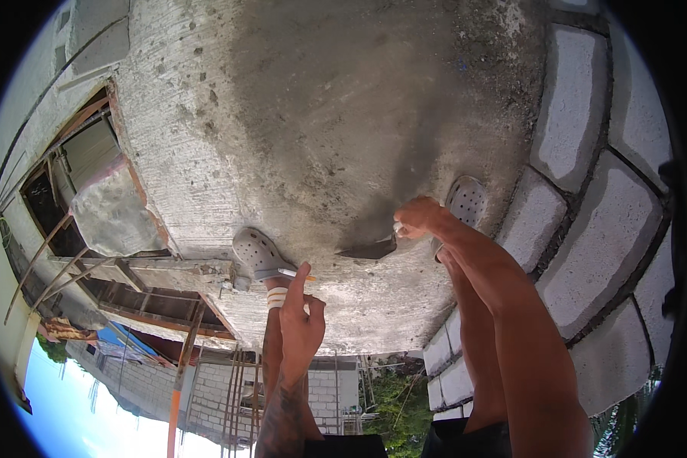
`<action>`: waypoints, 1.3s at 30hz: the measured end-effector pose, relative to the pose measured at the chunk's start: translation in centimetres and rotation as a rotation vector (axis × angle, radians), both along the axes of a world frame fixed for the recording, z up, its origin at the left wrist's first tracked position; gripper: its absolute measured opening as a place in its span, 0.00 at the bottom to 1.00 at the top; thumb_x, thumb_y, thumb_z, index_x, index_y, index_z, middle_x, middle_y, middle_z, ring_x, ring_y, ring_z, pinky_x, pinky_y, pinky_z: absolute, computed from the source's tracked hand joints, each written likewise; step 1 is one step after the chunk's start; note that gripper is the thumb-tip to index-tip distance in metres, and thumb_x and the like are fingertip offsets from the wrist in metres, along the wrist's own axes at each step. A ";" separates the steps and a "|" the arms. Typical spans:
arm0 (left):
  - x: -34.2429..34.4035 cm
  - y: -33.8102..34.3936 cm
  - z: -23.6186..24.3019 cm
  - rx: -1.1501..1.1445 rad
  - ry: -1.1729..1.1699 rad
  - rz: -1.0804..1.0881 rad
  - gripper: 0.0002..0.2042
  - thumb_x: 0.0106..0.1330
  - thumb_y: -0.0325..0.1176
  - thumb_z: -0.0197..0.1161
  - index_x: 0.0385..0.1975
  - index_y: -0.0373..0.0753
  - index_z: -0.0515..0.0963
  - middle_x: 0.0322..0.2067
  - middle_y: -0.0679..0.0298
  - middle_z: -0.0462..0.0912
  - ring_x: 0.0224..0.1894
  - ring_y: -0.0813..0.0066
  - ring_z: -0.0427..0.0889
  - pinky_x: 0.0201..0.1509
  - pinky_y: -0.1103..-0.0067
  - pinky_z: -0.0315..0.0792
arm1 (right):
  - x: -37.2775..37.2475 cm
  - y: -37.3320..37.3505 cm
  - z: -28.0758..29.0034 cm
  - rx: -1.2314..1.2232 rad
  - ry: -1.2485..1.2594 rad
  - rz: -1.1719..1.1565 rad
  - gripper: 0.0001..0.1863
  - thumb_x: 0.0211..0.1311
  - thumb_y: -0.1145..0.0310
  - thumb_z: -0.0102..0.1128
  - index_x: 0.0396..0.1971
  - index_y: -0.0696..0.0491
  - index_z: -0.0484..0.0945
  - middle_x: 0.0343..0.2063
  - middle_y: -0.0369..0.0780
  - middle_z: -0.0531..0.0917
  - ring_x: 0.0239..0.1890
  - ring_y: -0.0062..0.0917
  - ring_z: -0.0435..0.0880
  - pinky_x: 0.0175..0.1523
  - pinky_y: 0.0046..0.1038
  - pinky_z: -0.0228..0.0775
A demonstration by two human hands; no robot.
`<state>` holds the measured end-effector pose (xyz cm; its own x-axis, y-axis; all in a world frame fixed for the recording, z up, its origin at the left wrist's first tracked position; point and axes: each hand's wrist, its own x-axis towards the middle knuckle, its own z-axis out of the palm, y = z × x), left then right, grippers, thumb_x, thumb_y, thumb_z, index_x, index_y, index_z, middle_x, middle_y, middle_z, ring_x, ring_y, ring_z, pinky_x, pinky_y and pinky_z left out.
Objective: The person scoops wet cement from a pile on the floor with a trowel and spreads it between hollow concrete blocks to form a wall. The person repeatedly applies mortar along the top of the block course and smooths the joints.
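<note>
My right hand is closed round the handle of a pointed trowel, whose dark blade points left, close over the concrete floor. A damp, darker patch spreads on the floor beyond the blade. My left hand is raised, with a cigarette pinched at its fingers; the cigarette is white with an orange end. My feet wear grey perforated clogs, the left clog beside the left hand and the right clog just past the right wrist.
A wall of pale blocks with dark mortar joints rises along the right. On the left, floor openings with wooden framing lie close to my left foot; a translucent sheet covers part of one. Steel bars stand near the lower edge.
</note>
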<state>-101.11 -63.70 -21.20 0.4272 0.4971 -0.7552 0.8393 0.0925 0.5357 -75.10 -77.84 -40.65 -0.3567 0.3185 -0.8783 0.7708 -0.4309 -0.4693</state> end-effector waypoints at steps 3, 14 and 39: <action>1.2 -0.1 0.3 -0.010 0.063 -0.039 0.30 0.59 0.16 0.54 0.66 0.34 0.65 0.57 0.48 0.77 0.35 0.63 0.82 0.42 0.73 0.76 | 8.8 6.4 -0.7 0.170 -0.081 -0.076 0.20 0.62 0.51 0.64 0.49 0.46 0.83 0.40 0.38 0.87 0.46 0.35 0.85 0.50 0.40 0.77; 2.7 3.4 0.5 0.104 -0.016 -0.007 0.33 0.60 0.15 0.53 0.69 0.38 0.62 0.60 0.52 0.76 0.32 0.71 0.83 0.41 0.76 0.78 | 20.6 9.8 6.1 0.379 -0.402 -0.734 0.30 0.67 0.42 0.56 0.46 0.59 0.80 0.29 0.48 0.86 0.32 0.38 0.87 0.38 0.39 0.78; 1.3 8.7 0.4 0.086 0.000 0.187 0.34 0.58 0.18 0.55 0.69 0.33 0.60 0.60 0.47 0.73 0.36 0.65 0.79 0.42 0.73 0.76 | -2.3 21.1 3.8 0.265 -0.133 -0.322 0.24 0.73 0.49 0.49 0.53 0.54 0.75 0.36 0.51 0.86 0.44 0.44 0.85 0.56 0.48 0.72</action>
<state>-99.80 -54.99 -20.77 0.3216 0.6307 -0.7063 0.8119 0.2003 0.5484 -77.37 -56.78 -36.89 -0.0918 0.6158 -0.7826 0.6777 -0.5372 -0.5022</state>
